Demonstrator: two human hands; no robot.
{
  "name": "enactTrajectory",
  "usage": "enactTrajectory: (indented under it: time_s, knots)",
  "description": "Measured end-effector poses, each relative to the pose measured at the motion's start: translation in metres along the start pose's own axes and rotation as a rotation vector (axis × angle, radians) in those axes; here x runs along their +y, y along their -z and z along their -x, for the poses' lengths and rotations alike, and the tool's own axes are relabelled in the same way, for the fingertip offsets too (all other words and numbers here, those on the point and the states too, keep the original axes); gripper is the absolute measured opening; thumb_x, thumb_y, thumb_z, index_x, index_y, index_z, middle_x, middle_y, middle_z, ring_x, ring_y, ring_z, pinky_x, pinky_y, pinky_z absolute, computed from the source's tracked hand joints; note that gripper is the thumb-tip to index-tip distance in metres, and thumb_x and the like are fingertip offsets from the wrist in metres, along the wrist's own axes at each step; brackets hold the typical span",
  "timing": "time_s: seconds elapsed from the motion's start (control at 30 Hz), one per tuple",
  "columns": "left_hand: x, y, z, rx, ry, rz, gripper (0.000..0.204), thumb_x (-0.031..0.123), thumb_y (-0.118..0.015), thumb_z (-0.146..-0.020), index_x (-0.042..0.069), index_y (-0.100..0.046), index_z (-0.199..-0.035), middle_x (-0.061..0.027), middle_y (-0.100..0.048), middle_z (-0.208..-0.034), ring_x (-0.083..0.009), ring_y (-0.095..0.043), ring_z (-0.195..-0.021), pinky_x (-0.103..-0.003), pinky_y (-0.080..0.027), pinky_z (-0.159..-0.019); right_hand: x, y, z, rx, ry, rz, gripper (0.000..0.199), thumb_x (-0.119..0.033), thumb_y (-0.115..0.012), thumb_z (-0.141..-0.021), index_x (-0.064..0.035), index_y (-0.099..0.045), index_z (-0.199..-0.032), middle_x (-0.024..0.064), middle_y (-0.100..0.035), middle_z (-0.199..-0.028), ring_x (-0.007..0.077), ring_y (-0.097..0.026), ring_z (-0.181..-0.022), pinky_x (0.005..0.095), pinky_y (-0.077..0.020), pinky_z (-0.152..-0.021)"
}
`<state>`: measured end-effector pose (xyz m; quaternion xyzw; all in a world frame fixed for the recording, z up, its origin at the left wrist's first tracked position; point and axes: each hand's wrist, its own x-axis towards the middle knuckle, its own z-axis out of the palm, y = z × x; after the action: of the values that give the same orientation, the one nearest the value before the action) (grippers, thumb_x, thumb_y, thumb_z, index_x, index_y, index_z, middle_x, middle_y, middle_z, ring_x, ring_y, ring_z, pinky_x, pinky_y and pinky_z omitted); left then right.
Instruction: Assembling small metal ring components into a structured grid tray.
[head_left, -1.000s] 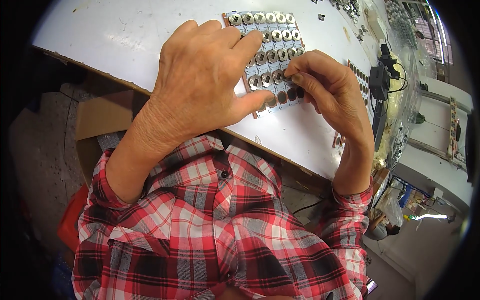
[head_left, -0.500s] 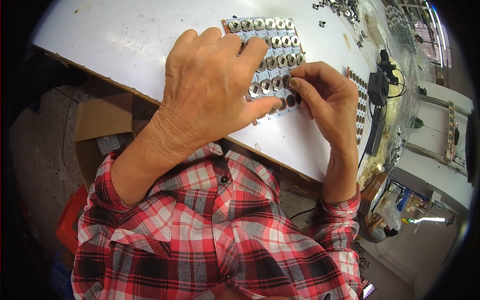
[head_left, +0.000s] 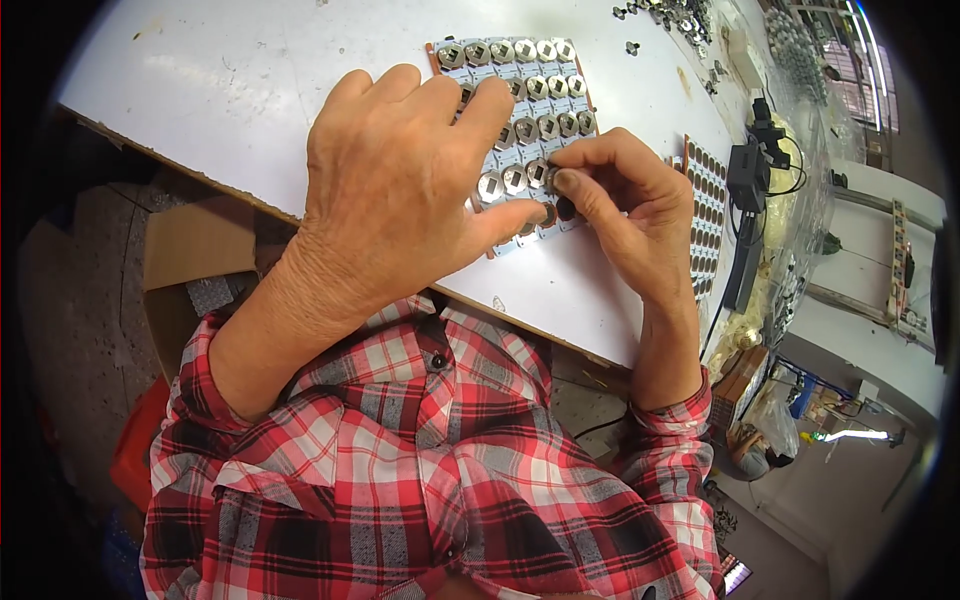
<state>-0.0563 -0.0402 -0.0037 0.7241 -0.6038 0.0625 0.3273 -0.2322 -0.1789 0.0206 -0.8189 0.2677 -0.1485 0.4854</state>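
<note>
Hands met over a tray (head_left: pixel 520 120) of small round metal parts that lay on the white bench (head_left: pixel 230 90) in the upper middle of the frame. The left hand (head_left: pixel 400 190) lay flat and spread across the tray's left half, fingers reaching toward its top rows and thumb stretched along the lower edge, pressing it down without gripping anything. The right hand (head_left: pixel 625 205) sat at the tray's lower right corner, its thumb and forefinger pinched closed on one small dark round part (head_left: pixel 562 208) just at the bottom row.

Compared with half a second before, both hands sat in nearly the same places; the left hand stayed spread over the tray, and the right fingers had kept their pinch at the same corner.

A second tray (head_left: pixel 708 190) of darker pieces lay just right of the right hand, and a black cabled device (head_left: pixel 748 175) stood beyond it. Loose metal parts (head_left: pixel 670 15) were scattered at the top right.
</note>
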Motion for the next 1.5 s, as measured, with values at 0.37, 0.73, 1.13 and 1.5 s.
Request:
enactTrajectory:
  time_s: [0.37, 0.73, 1.13, 1.5]
  knots:
    - [-0.001, 0.0, 0.001, 0.002, -0.009, 0.014, 0.075, 0.044, -0.091, -0.055, 0.005, -0.069, -0.116, -0.0067, -0.064, -0.08, -0.0243, -0.059, -0.076, -0.039, -0.043, -0.069, -0.016, -0.006, 0.012, 0.041, 0.056, 0.315, 0.014, 0.001, -0.068, -0.094, -0.001, -0.067, -0.108, -0.0003, -0.066, -0.096, 0.0048, -0.059, -0.079, 0.0185, -0.0456, -0.068]
    - [-0.002, 0.0, 0.002, 0.009, -0.002, 0.032, 0.076, 0.042, -0.092, -0.053, 0.006, -0.069, -0.115, -0.0066, -0.064, -0.081, -0.0237, -0.06, -0.076, -0.039, -0.044, -0.069, -0.014, -0.005, 0.006, 0.108, -0.131, -0.207, 0.012, 0.002, -0.071, -0.092, 0.0014, -0.067, -0.103, 0.0023, -0.07, -0.089, 0.0062, -0.063, -0.077, 0.019, -0.049, -0.066]
    - [-0.001, 0.001, 0.002, -0.003, 0.011, 0.033, 0.076, 0.041, -0.092, -0.052, 0.005, -0.069, -0.115, -0.0058, -0.064, -0.082, -0.0234, -0.059, -0.076, -0.038, -0.043, -0.069, -0.012, -0.006, 0.004, 0.089, -0.081, 0.033, 0.012, 0.001, -0.071, -0.093, 0.0036, -0.069, -0.105, 0.0029, -0.07, -0.091, 0.0071, -0.064, -0.081, 0.021, -0.0524, -0.071]
    - [0.001, 0.003, -0.003, -0.021, 0.006, 0.037, 0.077, 0.041, -0.091, -0.054, 0.003, -0.068, -0.117, -0.0065, -0.063, -0.082, -0.0242, -0.058, -0.075, -0.038, -0.041, -0.069, -0.005, 0.003, -0.001, 0.034, 0.065, 0.124, 0.015, 0.006, -0.07, -0.09, 0.0015, -0.073, -0.104, 0.0002, -0.064, -0.091, 0.0046, -0.058, -0.077, 0.0191, -0.0443, -0.065]
